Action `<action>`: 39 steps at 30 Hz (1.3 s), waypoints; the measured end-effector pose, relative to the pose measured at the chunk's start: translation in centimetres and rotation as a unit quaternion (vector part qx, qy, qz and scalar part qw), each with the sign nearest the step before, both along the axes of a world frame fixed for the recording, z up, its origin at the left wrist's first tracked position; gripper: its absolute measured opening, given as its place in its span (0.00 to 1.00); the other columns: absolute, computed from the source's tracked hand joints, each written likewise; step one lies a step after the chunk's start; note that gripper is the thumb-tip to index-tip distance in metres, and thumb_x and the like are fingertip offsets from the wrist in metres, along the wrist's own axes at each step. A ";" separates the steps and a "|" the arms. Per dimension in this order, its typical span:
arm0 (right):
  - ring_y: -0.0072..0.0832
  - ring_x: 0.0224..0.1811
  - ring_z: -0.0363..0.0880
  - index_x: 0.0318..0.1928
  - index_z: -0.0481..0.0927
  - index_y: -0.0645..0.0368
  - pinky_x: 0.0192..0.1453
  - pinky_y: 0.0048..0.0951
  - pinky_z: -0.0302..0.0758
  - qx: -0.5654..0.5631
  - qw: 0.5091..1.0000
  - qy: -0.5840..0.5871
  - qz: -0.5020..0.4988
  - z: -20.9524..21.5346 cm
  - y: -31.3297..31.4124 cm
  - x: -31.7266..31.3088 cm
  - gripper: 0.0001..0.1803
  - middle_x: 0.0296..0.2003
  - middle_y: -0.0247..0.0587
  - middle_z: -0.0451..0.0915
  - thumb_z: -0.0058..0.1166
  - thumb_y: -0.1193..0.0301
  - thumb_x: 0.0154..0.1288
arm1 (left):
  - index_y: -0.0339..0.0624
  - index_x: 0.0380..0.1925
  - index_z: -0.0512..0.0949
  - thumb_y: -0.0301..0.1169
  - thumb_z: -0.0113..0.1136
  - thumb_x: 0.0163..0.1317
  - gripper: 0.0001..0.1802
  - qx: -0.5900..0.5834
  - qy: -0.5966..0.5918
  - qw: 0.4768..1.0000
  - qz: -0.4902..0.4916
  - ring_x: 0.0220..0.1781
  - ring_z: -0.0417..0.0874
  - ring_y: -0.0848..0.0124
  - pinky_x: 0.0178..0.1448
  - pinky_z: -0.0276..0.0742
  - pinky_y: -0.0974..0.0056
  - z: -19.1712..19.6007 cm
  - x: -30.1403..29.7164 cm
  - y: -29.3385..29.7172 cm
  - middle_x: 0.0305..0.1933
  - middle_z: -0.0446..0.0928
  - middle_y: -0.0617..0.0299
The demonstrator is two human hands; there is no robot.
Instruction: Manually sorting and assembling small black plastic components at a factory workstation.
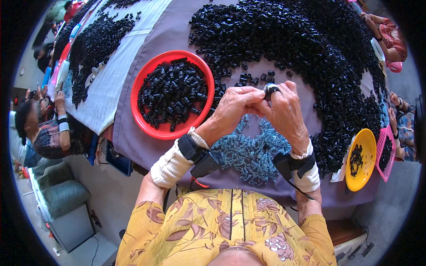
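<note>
My left hand (235, 106) and my right hand (287, 111) meet over the table, fingertips pressed together. Both are closed in a pinch, and whatever sits between the fingers is too small or too covered to make out. A black and white wrap (271, 88) shows at a finger of my right hand. Below my hands lies a loose pile of small bluish metal springs (253, 155). Several small black plastic parts (253, 80) lie just beyond my fingers. To the left, a red round tray (136, 106) holds many similar black parts.
A great heap of black parts (284, 33) spreads across the far and right side of the purple cloth (142, 150). At the right edge are a yellow plate (367, 166) and a pink basket (385, 165). Other people sit at left and right; a second heap (100, 40) lies on white cloth.
</note>
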State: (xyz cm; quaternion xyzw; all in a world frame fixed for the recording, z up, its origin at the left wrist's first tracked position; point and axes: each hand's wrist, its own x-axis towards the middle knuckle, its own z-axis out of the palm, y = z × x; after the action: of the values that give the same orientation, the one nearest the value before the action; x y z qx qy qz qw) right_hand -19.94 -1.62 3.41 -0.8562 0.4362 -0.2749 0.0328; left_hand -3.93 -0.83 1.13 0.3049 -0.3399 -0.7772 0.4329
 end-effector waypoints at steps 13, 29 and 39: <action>0.36 0.23 0.72 0.17 0.73 0.62 0.41 0.36 0.64 -0.007 1.000 -0.015 -0.006 0.2 -0.1 -0.6 0.15 0.17 0.42 0.74 0.59 0.66 0.51 | 0.35 0.39 0.78 0.47 0.50 0.65 0.23 0.019 -0.056 0.998 0.011 0.36 0.82 0.72 0.43 0.80 0.67 -0.6 1.2 0.2 0.35 0.80 0.58; 0.35 0.23 0.71 0.16 0.73 0.61 0.42 0.37 0.63 -0.018 0.999 -0.044 0.008 -0.9 0.0 -0.4 0.17 0.18 0.40 0.73 0.60 0.63 0.51 | 0.36 0.37 0.78 0.46 0.50 0.66 0.21 -0.007 -0.097 0.995 -0.017 0.33 0.80 0.76 0.40 0.78 0.69 -0.7 0.4 0.3 0.32 0.80 0.62; 0.36 0.25 0.73 0.19 0.75 0.62 0.46 0.40 0.64 0.028 0.999 -0.030 0.030 -1.5 0.3 0.0 0.15 0.18 0.42 0.74 0.59 0.63 0.52 | 0.37 0.35 0.78 0.39 0.52 0.66 0.15 -0.003 -0.101 0.994 -0.033 0.33 0.80 0.77 0.39 0.78 0.71 -0.3 0.9 0.7 0.33 0.79 0.63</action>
State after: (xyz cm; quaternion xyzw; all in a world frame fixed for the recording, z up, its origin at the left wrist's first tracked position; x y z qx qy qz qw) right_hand -19.94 -1.37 1.94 -0.8591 0.4164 -0.2872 0.0781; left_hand -3.00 -0.14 0.84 0.3694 -0.3939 -0.7554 0.3710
